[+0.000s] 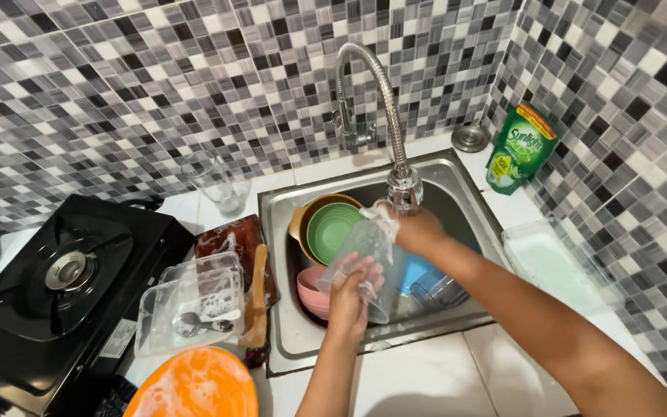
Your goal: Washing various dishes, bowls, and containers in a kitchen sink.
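Note:
A clear drinking glass (370, 249), covered in soap suds, is tilted over the steel sink (468, 212) just below the spout of the flexible faucet (380, 93). My left hand (351, 292) grips the glass near its lower end. My right hand (417, 228) holds its upper end, right under the faucet head. Both hands are soapy. A green bowl (332, 228) inside a tan bowl stands in the sink to the left of the glass. A pink bowl (312, 292) lies below them, and something blue (414, 270) lies behind the glass.
Left of the sink are a soapy clear plastic container (191, 305) holding a spoon, a wooden spatula (256, 301), a brown board (229, 235), an orange sudsy plate (193, 384), another glass (214, 179) and a black gas stove (59, 289). A green soap pouch (520, 147) and a clear tray (553, 262) sit on the right.

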